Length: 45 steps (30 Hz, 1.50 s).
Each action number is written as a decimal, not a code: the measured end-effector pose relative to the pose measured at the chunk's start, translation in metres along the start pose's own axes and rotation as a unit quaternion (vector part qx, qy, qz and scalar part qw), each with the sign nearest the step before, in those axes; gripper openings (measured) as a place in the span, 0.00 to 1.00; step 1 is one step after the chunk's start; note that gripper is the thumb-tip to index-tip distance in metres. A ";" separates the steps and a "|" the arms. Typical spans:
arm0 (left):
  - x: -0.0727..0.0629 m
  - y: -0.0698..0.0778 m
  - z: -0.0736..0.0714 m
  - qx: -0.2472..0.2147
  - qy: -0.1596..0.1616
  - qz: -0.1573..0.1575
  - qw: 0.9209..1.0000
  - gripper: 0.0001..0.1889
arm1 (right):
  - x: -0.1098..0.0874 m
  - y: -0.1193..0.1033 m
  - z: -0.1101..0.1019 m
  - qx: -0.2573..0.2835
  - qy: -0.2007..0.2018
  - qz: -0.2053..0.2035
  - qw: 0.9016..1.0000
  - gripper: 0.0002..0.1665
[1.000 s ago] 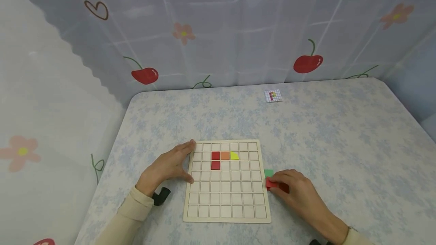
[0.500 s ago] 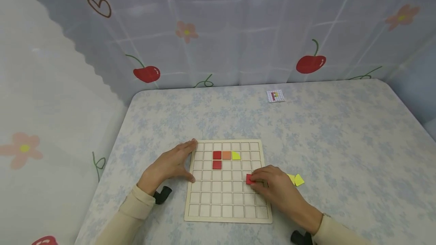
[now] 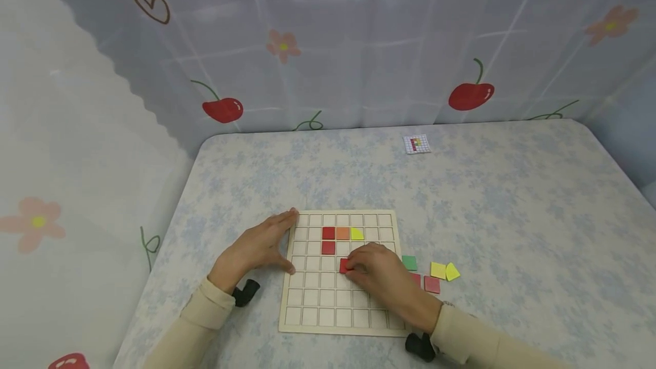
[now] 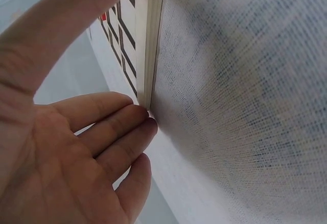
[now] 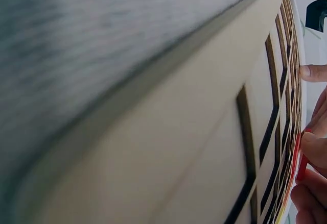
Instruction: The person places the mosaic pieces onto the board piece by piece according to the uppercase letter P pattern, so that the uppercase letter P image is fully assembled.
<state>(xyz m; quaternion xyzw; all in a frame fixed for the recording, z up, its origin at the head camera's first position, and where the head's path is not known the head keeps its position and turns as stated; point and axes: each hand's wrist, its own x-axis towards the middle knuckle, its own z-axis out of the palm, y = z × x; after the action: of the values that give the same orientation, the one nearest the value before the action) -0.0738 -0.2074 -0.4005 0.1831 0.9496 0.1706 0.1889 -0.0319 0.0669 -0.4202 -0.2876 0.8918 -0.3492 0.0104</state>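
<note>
A pale wooden grid board [image 3: 310,299] lies on the table. In its upper rows sit two red square tiles, an orange square tile [image 3: 343,233] and a yellow rounded tile [image 3: 356,234]. My right hand [image 3: 381,275] pinches another red square tile [image 3: 343,266] between thumb and fingers, over the board's middle; the right wrist view shows this red tile [image 5: 303,167] edge-on. My left hand [image 3: 253,249] rests along the board's left edge, thumb and fingers spread. In the left wrist view the left hand's fingertips [image 4: 145,119] touch the board's corner.
Right of the board lie a green tile [image 3: 409,262], red tiles such as this one [image 3: 432,285], a yellow square tile [image 3: 438,270] and a yellow rounded tile [image 3: 452,271]. A small card with a coloured grid pattern [image 3: 416,144] lies near the table's back edge.
My right hand picked up a red tile from beside the board and carried it left over the grid. The loose tiles on the right are now uncovered. My left hand stays at the board's edge.
</note>
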 end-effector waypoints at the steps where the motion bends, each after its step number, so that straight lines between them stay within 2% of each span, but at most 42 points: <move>1: 0.000 0.000 0.000 -0.001 0.000 0.000 1.000 0.60 | 0.002 -0.001 0.001 0.000 -0.001 0.000 1.000 0.05; 7: 0.000 -0.001 0.000 0.002 0.000 -0.004 1.000 0.60 | 0.012 -0.006 0.009 -0.008 0.001 -0.017 1.000 0.04; 17: 0.001 0.000 0.001 0.001 -0.002 -0.010 1.000 0.60 | 0.020 -0.012 0.014 -0.017 -0.038 0.005 0.999 0.02; 27: 0.000 0.001 -0.002 0.003 -0.002 -0.009 1.000 0.61 | 0.022 -0.014 0.017 -0.035 -0.022 -0.045 0.998 0.02; 45: 0.001 -0.001 -0.002 0.002 -0.006 -0.004 1.000 0.61 | 0.025 -0.018 0.019 -0.065 -0.034 -0.067 0.995 0.03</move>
<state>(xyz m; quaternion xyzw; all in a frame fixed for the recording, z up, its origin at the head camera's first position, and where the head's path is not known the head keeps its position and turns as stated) -0.0759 -0.2086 -0.3992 0.1809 0.9494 0.1669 0.1950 -0.0394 0.0318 -0.4187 -0.3590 0.8904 -0.2799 -0.0015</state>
